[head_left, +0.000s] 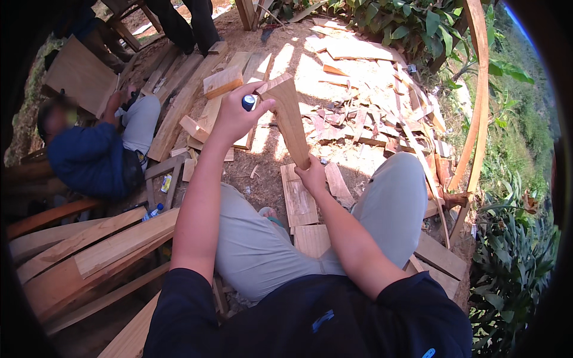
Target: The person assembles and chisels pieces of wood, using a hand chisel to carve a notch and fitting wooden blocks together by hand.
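Holds wooden piece (pixel 290 117) slanting between both grips: pinches upper end in left hand (pixel 239 114), closes right hand (pixel 311 178) around lower end. Likely stiff, moderately heavy; best gripped near both ends.

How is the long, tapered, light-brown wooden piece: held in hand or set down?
Held in hand: the bare right hand grips the near end of the wooden piece, whose far end is at the left hand.

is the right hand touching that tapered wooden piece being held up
Touching. The head view shows the right hand gripping the lower end of the tapered wooden piece, with no gap between.
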Tool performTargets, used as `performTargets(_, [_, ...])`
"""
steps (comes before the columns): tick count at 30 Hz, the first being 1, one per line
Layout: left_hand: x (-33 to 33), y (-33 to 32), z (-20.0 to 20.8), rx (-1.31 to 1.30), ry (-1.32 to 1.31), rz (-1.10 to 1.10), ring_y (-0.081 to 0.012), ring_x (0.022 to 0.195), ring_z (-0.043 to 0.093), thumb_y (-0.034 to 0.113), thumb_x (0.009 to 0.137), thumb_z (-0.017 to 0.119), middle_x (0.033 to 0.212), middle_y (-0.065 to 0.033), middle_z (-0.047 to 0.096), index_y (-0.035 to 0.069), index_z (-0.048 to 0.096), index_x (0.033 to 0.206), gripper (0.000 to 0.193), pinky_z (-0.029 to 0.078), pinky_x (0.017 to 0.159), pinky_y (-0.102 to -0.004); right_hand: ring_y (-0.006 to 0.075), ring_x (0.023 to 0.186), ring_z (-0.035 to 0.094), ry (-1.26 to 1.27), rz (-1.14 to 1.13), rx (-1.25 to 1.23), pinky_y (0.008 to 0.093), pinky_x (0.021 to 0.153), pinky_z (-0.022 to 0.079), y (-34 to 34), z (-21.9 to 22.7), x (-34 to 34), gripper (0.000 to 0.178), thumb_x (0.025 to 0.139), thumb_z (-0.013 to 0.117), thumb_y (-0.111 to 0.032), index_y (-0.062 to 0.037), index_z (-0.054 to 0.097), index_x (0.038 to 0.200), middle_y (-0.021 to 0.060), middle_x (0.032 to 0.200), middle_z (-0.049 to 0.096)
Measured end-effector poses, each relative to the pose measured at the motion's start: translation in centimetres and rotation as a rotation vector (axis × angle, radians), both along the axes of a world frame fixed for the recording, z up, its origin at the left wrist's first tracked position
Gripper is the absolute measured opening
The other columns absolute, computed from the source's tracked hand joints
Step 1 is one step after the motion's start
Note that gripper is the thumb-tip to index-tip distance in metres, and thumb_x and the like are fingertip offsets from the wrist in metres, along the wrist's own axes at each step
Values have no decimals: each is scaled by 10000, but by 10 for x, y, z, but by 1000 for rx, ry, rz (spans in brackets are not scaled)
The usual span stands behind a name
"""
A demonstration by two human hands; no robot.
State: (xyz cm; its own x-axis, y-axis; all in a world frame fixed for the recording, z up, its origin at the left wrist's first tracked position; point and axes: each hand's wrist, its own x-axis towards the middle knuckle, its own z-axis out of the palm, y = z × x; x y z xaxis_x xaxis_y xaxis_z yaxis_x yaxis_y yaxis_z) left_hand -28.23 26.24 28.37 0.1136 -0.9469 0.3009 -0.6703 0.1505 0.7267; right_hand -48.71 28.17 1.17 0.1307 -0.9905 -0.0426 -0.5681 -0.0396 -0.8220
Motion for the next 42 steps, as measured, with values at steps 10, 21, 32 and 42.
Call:
performTargets(10, [62, 13, 30, -349, 565, 521, -45, 461, 465, 338, 918, 715, 634, 37, 530, 41, 654, 900, 303, 374, 420, -218, 345, 1002, 646, 453, 596, -49, 435, 889, 511, -96, 243, -82, 607, 733, 682, -345, 8, 528, 1201, 232, 1072, 652])
performTargets(21, [29, -2, 23, -85, 440, 389, -68, 586, 537, 519, 864, 743, 739, -9, 624, 17, 683, 940, 512, 428, 478, -238, 357, 964, 654, 527, 549, -322, 444, 835, 514, -77, 226, -142, 545, 705, 726, -309, -61, 563, 1163, 194, 1001, 670])
performTargets(32, [16, -3, 22, -414, 392, 484, -102, 534, 577, 260, 947, 660, 861, -43, 711, 48, 621, 1095, 261, 463, 448, -257, 316, 887, 682, 731, 491, -68, 405, 780, 527, -116, 271, -204, 494, 661, 738, -279, -15, 641, 1068, 180, 939, 697])
performTargets(42, [17, -8, 13, -445, 367, 404, -83, 596, 610, 236, 952, 656, 815, -39, 708, 54, 668, 989, 186, 453, 469, -236, 256, 770, 708, 1406, 938, -140, 387, 639, 555, -123, 210, -193, 163, 649, 740, -109, -70, 741, 807, 99, 785, 713])
